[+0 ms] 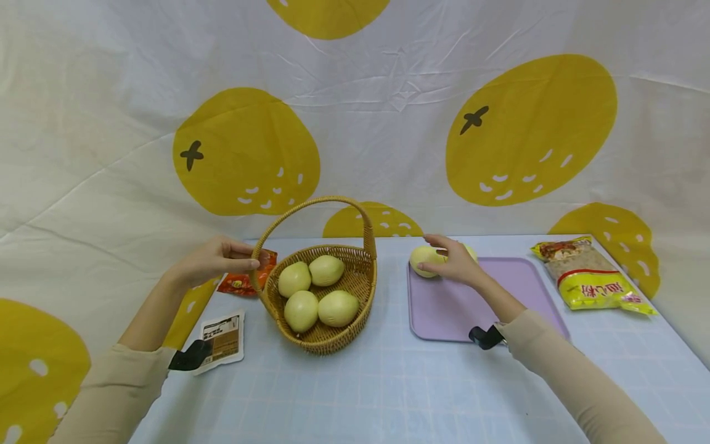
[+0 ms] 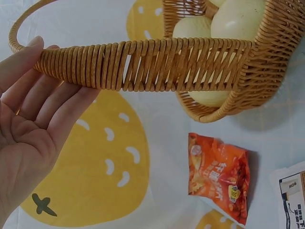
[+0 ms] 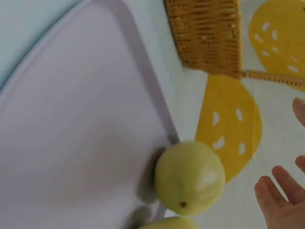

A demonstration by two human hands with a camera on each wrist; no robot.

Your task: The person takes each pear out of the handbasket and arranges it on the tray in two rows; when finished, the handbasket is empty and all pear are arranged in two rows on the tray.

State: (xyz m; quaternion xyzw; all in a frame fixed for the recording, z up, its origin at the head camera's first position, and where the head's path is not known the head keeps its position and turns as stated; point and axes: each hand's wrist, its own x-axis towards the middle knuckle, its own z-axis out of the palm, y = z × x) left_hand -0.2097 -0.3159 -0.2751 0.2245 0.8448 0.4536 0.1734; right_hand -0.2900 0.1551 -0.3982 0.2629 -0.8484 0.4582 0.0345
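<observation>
The left hand (image 1: pixel 213 262) pinches one side of the wicker basket's handle (image 2: pixel 109 67) between thumb and fingers. The basket (image 1: pixel 363 280) stands on the table, holding several smooth, pale yellow-green fruits (image 1: pixel 338 308). Over the far left corner of a purple tray (image 1: pixel 499 308), the right hand (image 1: pixel 457 262) hovers with its fingers apart and nothing in them. Below that hand lies a fruit (image 3: pixel 189 176) of the same kind, at the tray's edge. A second fruit (image 3: pixel 169 223) beside it is partly cut off in the right wrist view and mostly hidden behind the hand in the head view.
Left of the basket lie a red-orange snack packet (image 2: pixel 219 176) and a white-and-brown flat packet (image 1: pixel 224 339). A yellow bag with a clear window (image 1: pixel 593 274) lies right of the tray. Behind the table hangs a cloth (image 1: pixel 388 154) printed with yellow fruit.
</observation>
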